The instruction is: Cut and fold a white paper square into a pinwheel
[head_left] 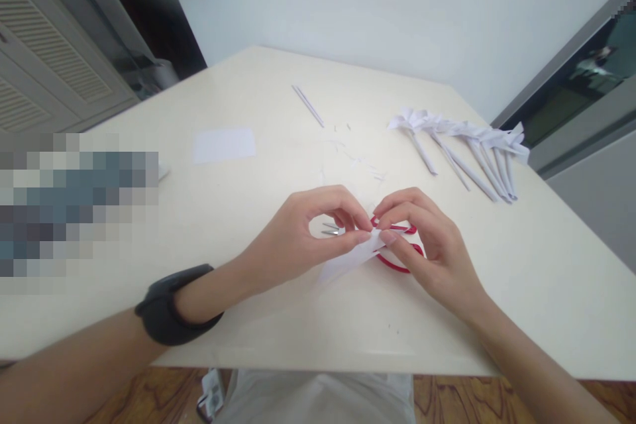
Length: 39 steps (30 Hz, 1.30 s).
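A strip of white paper (350, 261) is pinched between my two hands over the near middle of the table. My left hand (325, 225), with a black band on its wrist, grips the paper between thumb and fingertips. Close beside it, my right hand (427, 238) pinches the same paper at its right end. Beneath both hands lies a pair of scissors with red handles (393, 264); the metal tips point left and stand slightly apart. My fingers and the paper hide the middle of the scissors.
Several white paper flowers with rolled stems (477, 139) lie in a row at the back right. A flat paper sheet (224, 146) rests on the left, thin paper rolls (308, 106) at the back, and paper scraps (365, 162) in the middle. A pixelated patch covers the left edge.
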{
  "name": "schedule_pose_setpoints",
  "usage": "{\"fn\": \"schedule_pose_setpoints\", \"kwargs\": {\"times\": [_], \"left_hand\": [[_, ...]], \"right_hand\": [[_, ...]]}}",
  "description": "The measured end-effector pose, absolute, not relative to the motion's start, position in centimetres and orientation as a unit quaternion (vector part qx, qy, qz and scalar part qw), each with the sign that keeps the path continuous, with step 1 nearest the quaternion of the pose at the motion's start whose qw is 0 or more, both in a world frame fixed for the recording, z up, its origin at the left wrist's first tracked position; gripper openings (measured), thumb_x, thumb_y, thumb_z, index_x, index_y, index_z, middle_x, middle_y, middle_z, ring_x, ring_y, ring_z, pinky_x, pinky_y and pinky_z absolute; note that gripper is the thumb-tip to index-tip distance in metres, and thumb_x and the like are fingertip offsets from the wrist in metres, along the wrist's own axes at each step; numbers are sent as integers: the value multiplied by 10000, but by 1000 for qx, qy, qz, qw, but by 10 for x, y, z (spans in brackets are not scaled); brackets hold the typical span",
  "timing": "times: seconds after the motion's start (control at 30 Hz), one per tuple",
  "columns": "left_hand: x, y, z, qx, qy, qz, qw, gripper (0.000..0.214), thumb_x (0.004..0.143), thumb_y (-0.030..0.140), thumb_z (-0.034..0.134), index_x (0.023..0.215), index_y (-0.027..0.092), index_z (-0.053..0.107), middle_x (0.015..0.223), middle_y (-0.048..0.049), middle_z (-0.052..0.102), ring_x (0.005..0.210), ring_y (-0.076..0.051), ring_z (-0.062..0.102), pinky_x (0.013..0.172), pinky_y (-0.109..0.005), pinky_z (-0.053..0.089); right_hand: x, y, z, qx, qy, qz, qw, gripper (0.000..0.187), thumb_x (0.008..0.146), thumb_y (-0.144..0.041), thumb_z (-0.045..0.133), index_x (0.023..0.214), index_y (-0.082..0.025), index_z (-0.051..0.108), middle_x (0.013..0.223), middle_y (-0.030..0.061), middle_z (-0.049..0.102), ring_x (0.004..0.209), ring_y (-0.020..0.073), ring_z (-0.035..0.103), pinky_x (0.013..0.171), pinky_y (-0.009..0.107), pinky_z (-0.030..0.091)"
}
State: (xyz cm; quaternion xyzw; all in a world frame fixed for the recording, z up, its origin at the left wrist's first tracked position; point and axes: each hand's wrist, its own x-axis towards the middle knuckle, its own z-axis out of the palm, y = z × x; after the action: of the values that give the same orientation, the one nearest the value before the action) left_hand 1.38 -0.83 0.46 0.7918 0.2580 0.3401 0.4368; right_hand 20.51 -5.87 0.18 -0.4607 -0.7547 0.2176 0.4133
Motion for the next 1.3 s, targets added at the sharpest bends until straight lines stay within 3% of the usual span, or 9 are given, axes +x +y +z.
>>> {"fn": "schedule_pose_setpoints", "kwargs": {"times": [0.63,1.3], "left_hand": [[14,-10,6,844,225,340,349,55,832,177,571,813,199,618,832,-14,626,776,-122,586,731,-247,472],[12,-12,1,867,151,400,255,115,801,93,611,869,185,624,831,-23,624,775,-110,591,699,-225,507]], "right_hand": [[204,-58,1,-433,-737,307,419,80,867,-202,539,812,-220,595,983,57,557,936,189,544,834,354,444],[207,-58,3,-415,-710,398,406,86,858,-223,561,796,-194,612,1008,49,543,935,175,540,823,334,409]]}}
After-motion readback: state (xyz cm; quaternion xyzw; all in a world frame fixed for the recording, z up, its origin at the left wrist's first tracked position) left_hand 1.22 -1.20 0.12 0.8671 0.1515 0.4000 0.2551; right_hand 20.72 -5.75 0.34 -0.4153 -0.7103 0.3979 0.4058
